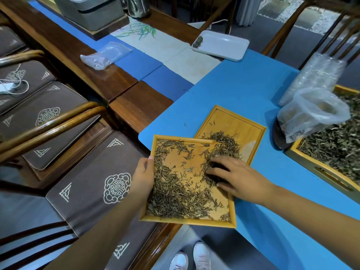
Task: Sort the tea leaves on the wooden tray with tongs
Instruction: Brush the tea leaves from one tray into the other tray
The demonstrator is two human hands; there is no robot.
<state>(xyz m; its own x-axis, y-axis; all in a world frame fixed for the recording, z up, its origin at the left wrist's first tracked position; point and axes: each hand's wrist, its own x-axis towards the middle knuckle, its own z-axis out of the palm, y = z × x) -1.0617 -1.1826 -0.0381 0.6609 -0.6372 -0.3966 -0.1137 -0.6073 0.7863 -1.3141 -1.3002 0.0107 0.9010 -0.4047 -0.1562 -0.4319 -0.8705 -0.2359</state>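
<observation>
A square wooden tray (pixel 187 221) strewn with dark tea leaves (pixel 171 193) hangs over the blue table's near edge. My left hand (pixel 143 175) grips its left rim. My right hand (pixel 236 177) lies palm down on the tray's right side, fingers spread over a clump of leaves. The tray's far corner overlaps a second wooden tray (pixel 233 121), where a small heap of leaves (pixel 226 140) lies. No tongs are in view.
A larger wooden tray (pixel 323 172) heaped with tea stands at the right, with plastic bags (pixel 311 114) on it. A white tray (pixel 222 45) sits far back. Cushioned wooden chairs (pixel 58 117) fill the left. White shoes (pixel 192 258) show below.
</observation>
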